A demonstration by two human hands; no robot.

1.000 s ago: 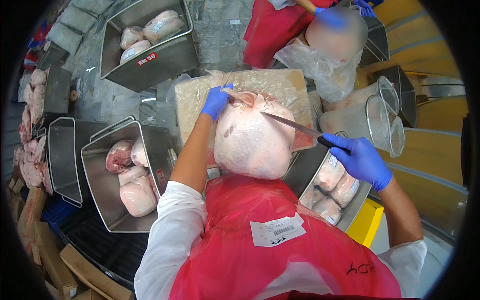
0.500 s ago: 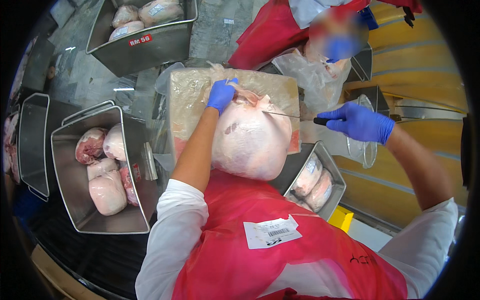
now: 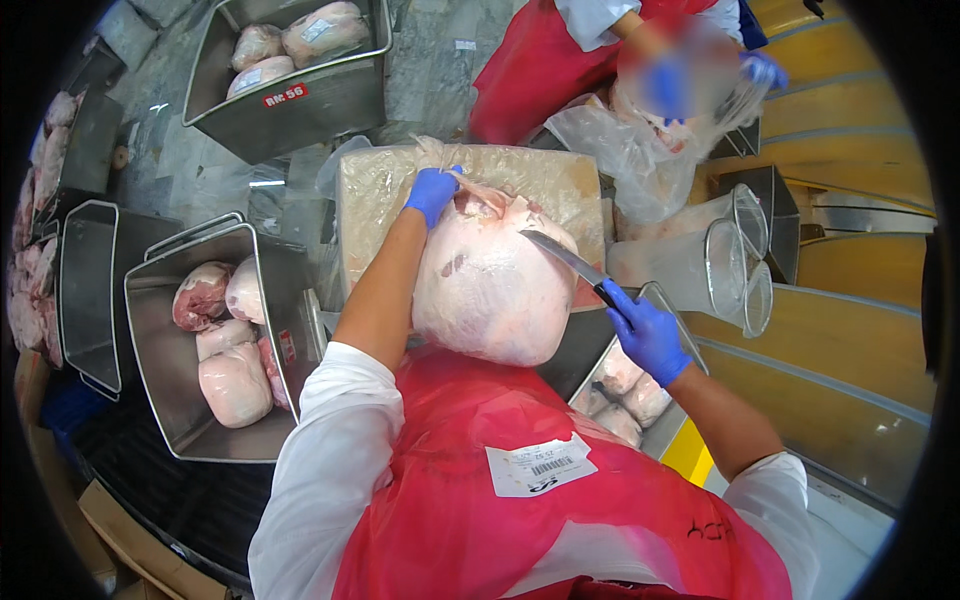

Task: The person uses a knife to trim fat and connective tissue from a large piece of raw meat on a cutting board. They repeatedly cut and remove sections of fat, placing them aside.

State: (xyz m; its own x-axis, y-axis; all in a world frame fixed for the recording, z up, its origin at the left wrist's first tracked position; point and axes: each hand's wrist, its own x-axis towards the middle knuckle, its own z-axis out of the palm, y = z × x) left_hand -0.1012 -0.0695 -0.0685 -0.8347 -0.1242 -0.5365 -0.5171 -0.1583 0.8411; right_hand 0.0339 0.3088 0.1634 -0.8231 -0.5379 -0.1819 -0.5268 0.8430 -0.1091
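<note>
From the head camera, a large pale cut of raw meat (image 3: 490,280) lies on the cutting board (image 3: 380,190) straight ahead of the person, its near end overhanging the board toward the red apron (image 3: 460,470). The left hand (image 3: 432,192), in a blue glove, sits at the far end of the cut with its fingers closed on a loose flap of skin or fat there. The right hand (image 3: 648,335), also gloved, has its fingers wrapped around the dark handle of a knife (image 3: 565,262), whose blade rests on the upper right side of the meat.

The cut looks heavy, soft and wet, so it probably sags and slides when lifted; the pinched flap gives a firmer hold than the smooth rounded surface, and its weight likely calls for support underneath.

To the left stands a steel bin (image 3: 160,400) holding more pale cuts, and another bin (image 3: 300,100) lies far left. On the right are clear plastic tubs (image 3: 735,265). Another person in a red apron works at the far side.
</note>
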